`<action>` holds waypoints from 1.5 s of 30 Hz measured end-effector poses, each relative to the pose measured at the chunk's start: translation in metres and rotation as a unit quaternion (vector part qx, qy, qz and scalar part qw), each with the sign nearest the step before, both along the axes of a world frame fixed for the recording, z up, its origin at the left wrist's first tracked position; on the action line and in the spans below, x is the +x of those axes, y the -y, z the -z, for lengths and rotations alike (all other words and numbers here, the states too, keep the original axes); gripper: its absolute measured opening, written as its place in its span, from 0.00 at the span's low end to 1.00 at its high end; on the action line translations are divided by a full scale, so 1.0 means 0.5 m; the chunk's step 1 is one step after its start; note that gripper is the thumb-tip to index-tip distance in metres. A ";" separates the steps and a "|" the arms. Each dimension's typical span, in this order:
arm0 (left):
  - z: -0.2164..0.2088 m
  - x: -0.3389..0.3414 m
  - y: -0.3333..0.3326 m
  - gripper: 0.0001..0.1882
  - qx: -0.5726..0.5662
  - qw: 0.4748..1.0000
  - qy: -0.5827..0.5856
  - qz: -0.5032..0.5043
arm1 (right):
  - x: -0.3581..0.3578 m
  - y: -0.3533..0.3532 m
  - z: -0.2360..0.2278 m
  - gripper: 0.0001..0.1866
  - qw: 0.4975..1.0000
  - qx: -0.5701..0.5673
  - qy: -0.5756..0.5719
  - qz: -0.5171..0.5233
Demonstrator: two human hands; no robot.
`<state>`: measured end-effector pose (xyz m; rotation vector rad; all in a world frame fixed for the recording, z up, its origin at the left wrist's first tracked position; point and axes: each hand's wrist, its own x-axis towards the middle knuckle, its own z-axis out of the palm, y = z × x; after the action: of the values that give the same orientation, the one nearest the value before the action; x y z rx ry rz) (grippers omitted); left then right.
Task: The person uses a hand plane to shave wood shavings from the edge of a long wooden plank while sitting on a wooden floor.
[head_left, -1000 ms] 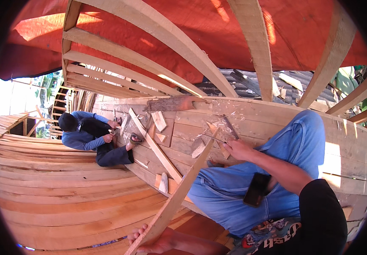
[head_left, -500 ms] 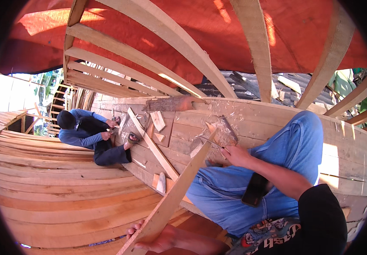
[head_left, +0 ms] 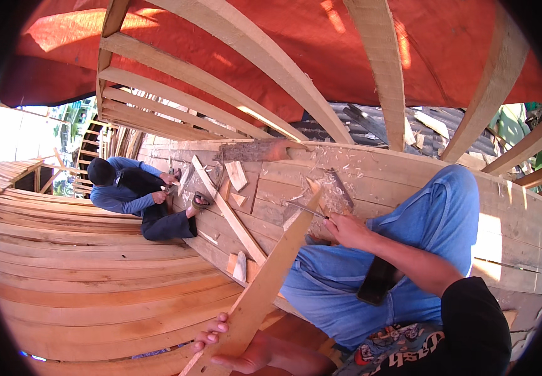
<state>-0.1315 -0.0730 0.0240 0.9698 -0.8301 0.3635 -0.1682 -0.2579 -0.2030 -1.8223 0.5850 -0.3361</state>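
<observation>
A long tapered wooden plank slants up across my lap from the lower edge, its narrow end farthest from me. My left hand is wrapped round its wide near end, fingers on one side and thumb on the other. Closed round the handle of a thin-bladed knife is my right hand. The blade lies across the plank's narrow far end; the exact contact is too small to make out. Curled wood shavings are scattered on the boards just beyond that end.
Curved wooden ribs rise along the far side before a red tarp. A co-worker sits at the left, hands at work. A long batten and offcuts lie between us. A dark phone rests on my lap.
My left hand and the plank's near end have shifted slightly up and to the right. The knife stays at the far end, its blade slightly farther left. The view has moved a little.
</observation>
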 end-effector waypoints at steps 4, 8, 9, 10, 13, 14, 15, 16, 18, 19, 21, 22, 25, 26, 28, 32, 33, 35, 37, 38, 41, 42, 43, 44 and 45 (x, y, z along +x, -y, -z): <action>0.009 -0.017 0.011 0.15 -0.013 1.000 0.010 -0.025 | -0.010 -0.006 -0.042 0.24 0.998 0.037 -0.016 -0.054; 0.008 -0.020 0.018 0.14 -0.006 1.000 0.013 -0.026 | 0.000 0.024 0.010 0.24 0.998 0.017 -0.052 -0.024; 0.007 -0.021 0.019 0.14 -0.006 0.999 0.012 -0.030 | -0.006 0.013 0.004 0.24 0.999 0.002 -0.032 -0.030; 0.008 -0.021 0.017 0.14 -0.007 0.999 0.013 -0.030 | -0.011 0.006 -0.012 0.24 0.999 -0.014 -0.013 -0.040; 0.010 -0.020 0.012 0.14 -0.002 0.999 0.013 -0.033 | -0.012 0.015 -0.026 0.25 0.998 0.046 -0.022 -0.031; 0.009 -0.021 0.016 0.14 0.002 0.999 0.013 -0.029 | -0.012 0.026 -0.008 0.25 0.998 0.039 -0.047 -0.015; 0.009 -0.023 0.020 0.14 0.007 1.000 0.014 -0.026 | -0.010 0.038 0.027 0.25 0.997 0.032 -0.071 0.001; 0.008 -0.021 0.018 0.14 0.000 1.000 0.014 -0.020 | -0.001 0.046 0.016 0.25 0.995 0.025 -0.092 0.012; 0.008 -0.019 0.014 0.14 -0.015 1.000 0.014 -0.007 | 0.000 0.021 -0.013 0.24 0.999 0.019 -0.028 -0.036; 0.009 -0.019 0.013 0.15 -0.010 1.000 0.016 -0.011 | -0.010 0.013 -0.031 0.24 0.998 0.016 -0.002 -0.061; 0.009 -0.017 0.013 0.15 0.000 1.000 0.020 -0.020 | -0.002 0.029 -0.001 0.24 0.998 0.027 -0.044 -0.041; 0.011 -0.019 0.013 0.15 0.003 1.000 0.020 -0.024 | 0.000 0.035 0.016 0.24 0.997 0.033 -0.064 -0.031; 0.013 -0.022 0.016 0.15 0.000 0.999 0.018 -0.034 | -0.004 0.036 0.028 0.24 0.999 0.019 -0.035 -0.033; 0.014 -0.025 0.016 0.15 -0.009 0.999 0.013 -0.040 | -0.002 0.028 0.016 0.24 0.999 0.017 -0.018 -0.046; 0.014 -0.023 0.012 0.15 -0.014 0.999 0.009 -0.043 | -0.008 0.009 -0.010 0.25 0.997 0.014 0.011 -0.070; 0.019 -0.020 0.004 0.15 -0.007 1.000 0.007 -0.028 | -0.011 0.044 0.006 0.25 0.994 0.066 -0.063 -0.057; 0.016 -0.017 0.003 0.15 -0.009 1.000 0.009 -0.024 | -0.016 0.038 -0.025 0.25 0.994 0.070 -0.037 -0.076; 0.014 -0.016 0.003 0.14 -0.011 1.000 0.011 -0.013 | -0.016 0.032 -0.036 0.26 0.996 0.047 -0.007 -0.080; 0.015 -0.018 0.006 0.14 -0.006 1.000 0.011 -0.013 | -0.013 0.030 -0.012 0.26 0.999 -0.003 0.000 -0.049; 0.015 -0.017 0.007 0.14 0.001 1.000 0.013 -0.018 | -0.015 0.037 -0.002 0.26 0.998 0.022 -0.031 -0.052; 0.012 -0.015 0.003 0.14 0.006 1.000 0.018 -0.015 | -0.009 0.050 -0.012 0.26 0.992 0.072 -0.063 -0.077; 0.010 -0.013 0.002 0.14 0.005 1.000 0.019 -0.011 | -0.006 0.034 -0.026 0.26 0.992 0.071 -0.037 -0.094; 0.010 -0.014 -0.002 0.13 0.005 1.000 0.018 -0.013 | -0.006 0.022 -0.036 0.26 0.991 0.070 -0.015 -0.117; 0.010 -0.018 0.006 0.13 0.004 1.000 0.015 -0.005 | -0.008 0.031 -0.008 0.26 0.994 0.057 -0.033 -0.090; 0.011 -0.022 0.013 0.13 0.003 1.000 0.011 0.002 | -0.002 0.043 0.038 0.26 0.996 0.043 -0.052 -0.062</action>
<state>-0.1428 -0.0795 0.0183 0.9707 -0.8530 0.3681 -0.1690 -0.2794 -0.2218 -1.7908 0.5462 -0.1306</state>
